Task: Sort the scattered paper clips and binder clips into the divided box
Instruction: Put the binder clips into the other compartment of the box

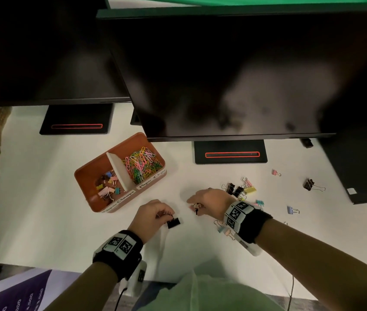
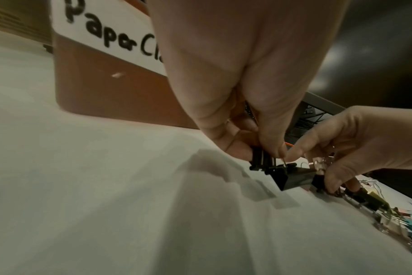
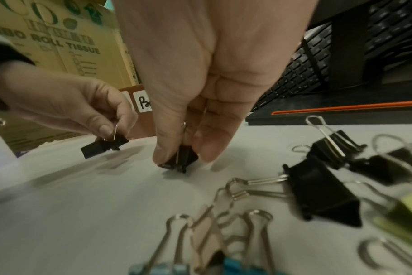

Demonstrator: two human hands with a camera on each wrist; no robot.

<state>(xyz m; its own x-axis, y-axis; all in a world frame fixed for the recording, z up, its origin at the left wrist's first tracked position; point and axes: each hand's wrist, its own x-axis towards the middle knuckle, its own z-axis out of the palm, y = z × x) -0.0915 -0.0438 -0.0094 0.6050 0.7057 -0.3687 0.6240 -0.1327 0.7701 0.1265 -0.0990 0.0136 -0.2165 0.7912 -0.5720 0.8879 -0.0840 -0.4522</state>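
My left hand (image 1: 159, 213) pinches the wire handles of black binder clips (image 1: 173, 222) (image 2: 292, 176) just above the table. My right hand (image 1: 202, 202) pinches another black binder clip (image 3: 180, 158) (image 1: 197, 207) that touches the table; something pink shows under its fingers. The orange divided box (image 1: 146, 136) stands beyond the left hand, with coloured paper clips (image 1: 143, 163) in its right compartment and binder clips (image 1: 107, 184) in its left one. Several loose binder clips (image 1: 241, 188) (image 3: 322, 193) lie right of the right hand, and pastel ones (image 1: 223, 228) sit under the right wrist.
Two dark monitors (image 1: 223, 75) hang over the back of the white table (image 1: 43, 209), their stands (image 1: 230, 152) behind the box and the clips. Stray clips lie far right: pink (image 1: 275, 172), black (image 1: 311, 185), purple (image 1: 291, 209). A cardboard carton (image 3: 59, 37) stands at the left.
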